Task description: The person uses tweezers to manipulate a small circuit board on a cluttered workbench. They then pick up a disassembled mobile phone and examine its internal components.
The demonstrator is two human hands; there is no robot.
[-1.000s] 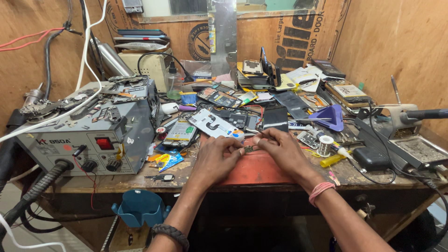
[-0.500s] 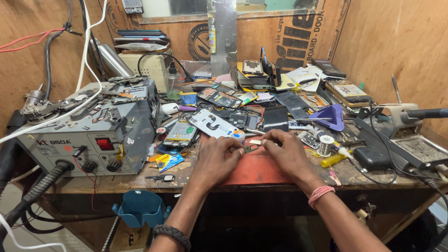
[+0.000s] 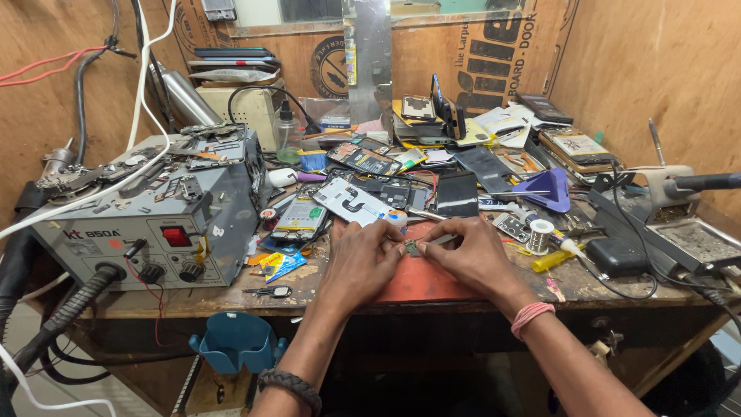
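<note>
Both my hands meet over a red work mat [image 3: 421, 282] at the front of a wooden bench. My left hand [image 3: 359, 259] pinches one side of a small circuit board piece [image 3: 413, 249]. From the other side my right hand [image 3: 471, 255] grips the same piece and a thin metal tool [image 3: 441, 240], seemingly tweezers. A pink band sits on my right wrist and a dark braided band on my left forearm. Just beyond my hands lies an opened white phone frame [image 3: 355, 202].
A grey hot-air rework station [image 3: 154, 212] with hoses fills the left of the bench. Phone parts, screens and a purple holder [image 3: 549, 189] crowd the back. A solder spool [image 3: 540, 234], a soldering iron stand [image 3: 671, 189] and a black box stand at right. A blue bin [image 3: 235, 344] hangs under the front edge.
My hands have stayed in the same spot on the mat; only the fingers shifted slightly around the small piece.
</note>
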